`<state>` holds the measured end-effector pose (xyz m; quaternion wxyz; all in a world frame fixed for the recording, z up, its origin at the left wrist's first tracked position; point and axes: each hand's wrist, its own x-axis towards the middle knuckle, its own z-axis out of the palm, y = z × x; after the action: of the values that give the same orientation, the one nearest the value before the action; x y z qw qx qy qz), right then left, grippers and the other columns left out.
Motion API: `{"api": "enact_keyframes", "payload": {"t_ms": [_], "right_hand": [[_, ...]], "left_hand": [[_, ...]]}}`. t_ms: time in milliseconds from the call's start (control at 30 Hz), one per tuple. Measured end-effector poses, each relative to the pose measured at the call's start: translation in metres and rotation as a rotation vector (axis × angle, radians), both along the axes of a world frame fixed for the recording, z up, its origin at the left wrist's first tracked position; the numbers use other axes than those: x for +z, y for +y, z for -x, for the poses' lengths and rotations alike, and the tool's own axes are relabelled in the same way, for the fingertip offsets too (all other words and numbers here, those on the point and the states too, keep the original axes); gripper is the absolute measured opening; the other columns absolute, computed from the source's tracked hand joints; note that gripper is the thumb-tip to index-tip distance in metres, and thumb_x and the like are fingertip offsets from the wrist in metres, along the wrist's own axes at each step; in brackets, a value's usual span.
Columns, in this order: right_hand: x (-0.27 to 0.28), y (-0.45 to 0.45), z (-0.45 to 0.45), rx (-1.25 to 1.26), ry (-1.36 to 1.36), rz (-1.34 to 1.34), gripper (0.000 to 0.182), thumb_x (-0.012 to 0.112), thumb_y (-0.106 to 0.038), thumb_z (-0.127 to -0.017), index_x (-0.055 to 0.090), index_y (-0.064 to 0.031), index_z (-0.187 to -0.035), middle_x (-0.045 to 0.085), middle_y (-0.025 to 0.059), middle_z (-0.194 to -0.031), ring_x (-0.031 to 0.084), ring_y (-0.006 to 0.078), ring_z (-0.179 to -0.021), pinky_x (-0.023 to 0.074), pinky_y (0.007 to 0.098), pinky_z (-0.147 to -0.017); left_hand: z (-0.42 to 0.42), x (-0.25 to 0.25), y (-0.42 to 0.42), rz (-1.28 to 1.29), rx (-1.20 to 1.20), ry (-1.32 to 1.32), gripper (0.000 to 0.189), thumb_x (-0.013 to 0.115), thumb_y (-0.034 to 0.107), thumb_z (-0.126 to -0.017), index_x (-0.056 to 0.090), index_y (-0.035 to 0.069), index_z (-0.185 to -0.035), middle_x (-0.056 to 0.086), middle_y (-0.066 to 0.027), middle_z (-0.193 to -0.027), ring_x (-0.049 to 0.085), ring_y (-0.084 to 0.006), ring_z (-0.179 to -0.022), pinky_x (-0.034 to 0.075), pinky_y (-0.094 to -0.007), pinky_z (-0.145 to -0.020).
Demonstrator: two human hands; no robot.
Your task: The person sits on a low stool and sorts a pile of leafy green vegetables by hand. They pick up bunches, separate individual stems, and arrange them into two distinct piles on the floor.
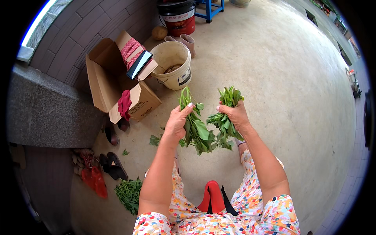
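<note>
My left hand (178,121) grips a bunch of leafy green stems (197,129), its thumb pressed over the pale stem ends and the leaves hanging down. To its right, my right hand (235,114) is closed around a second, thicker leafy bunch (225,124), with cut stems sticking up above the fist. The leaf tips of both bunches hang close together over the concrete floor; whether they touch I cannot tell. Some loose leaves (155,140) lie on the floor beside my left wrist. A larger pile of greens (129,194) lies by my left elbow.
Ahead stands a cream plastic bucket (176,79), beside an open cardboard box (101,85) with a phone (139,65) on its flap. Boots (188,44) and a red-black bucket (179,25) are behind. Black slippers (114,166) and a red net bag (95,177) lie at left.
</note>
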<state>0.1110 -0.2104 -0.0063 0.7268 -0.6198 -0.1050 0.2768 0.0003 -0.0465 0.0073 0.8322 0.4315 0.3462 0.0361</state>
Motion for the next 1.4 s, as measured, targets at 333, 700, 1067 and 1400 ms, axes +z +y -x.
{"api": "enact_keyframes", "payload": {"t_ms": [333, 700, 1067, 1400], "right_hand": [[0.01, 0.02, 0.02, 0.071, -0.103, -0.04, 0.009, 0.065, -0.003, -0.071, 0.057, -0.0021, -0.074, 0.055, -0.0022, -0.068, 0.05, 0.0066, -0.062, 0.0414, 0.0229, -0.055], [0.016, 0.015, 0.012, 0.084, 0.099, -0.145, 0.016, 0.067, 0.001, -0.07, 0.054, -0.0036, -0.078, 0.055, -0.0013, -0.071, 0.052, 0.0076, -0.063, 0.0434, 0.0222, -0.055], [0.014, 0.012, 0.009, 0.119, 0.058, -0.136, 0.019, 0.067, 0.001, -0.068, 0.054, -0.0036, -0.082, 0.055, -0.0006, -0.075, 0.052, 0.0079, -0.066, 0.0444, 0.0227, -0.058], [0.017, 0.013, 0.01, 0.176, 0.105, -0.16, 0.023, 0.065, 0.003, -0.067, 0.056, -0.0023, -0.088, 0.058, 0.0001, -0.078, 0.054, 0.0088, -0.069, 0.0455, 0.0235, -0.06]], "left_hand": [[-0.009, -0.005, -0.036, 0.06, -0.075, -0.085, 0.025, 0.057, 0.009, -0.081, 0.052, 0.001, -0.104, 0.058, -0.0067, -0.091, 0.057, -0.016, -0.079, 0.049, -0.0321, -0.07], [-0.009, -0.002, -0.029, 0.308, -0.071, -0.189, 0.037, 0.041, -0.001, -0.069, 0.054, -0.002, -0.104, 0.057, -0.0091, -0.097, 0.054, -0.0186, -0.089, 0.044, -0.0316, -0.082], [-0.01, 0.009, -0.033, 0.186, -0.113, -0.187, 0.035, 0.048, -0.01, -0.073, 0.053, -0.001, -0.106, 0.058, -0.0085, -0.099, 0.056, -0.0162, -0.088, 0.045, -0.0302, -0.082], [-0.008, 0.001, -0.028, 0.085, -0.09, -0.181, 0.029, 0.056, -0.007, -0.072, 0.053, 0.0, -0.1, 0.059, -0.0063, -0.09, 0.056, -0.0145, -0.08, 0.047, -0.029, -0.075]]}}
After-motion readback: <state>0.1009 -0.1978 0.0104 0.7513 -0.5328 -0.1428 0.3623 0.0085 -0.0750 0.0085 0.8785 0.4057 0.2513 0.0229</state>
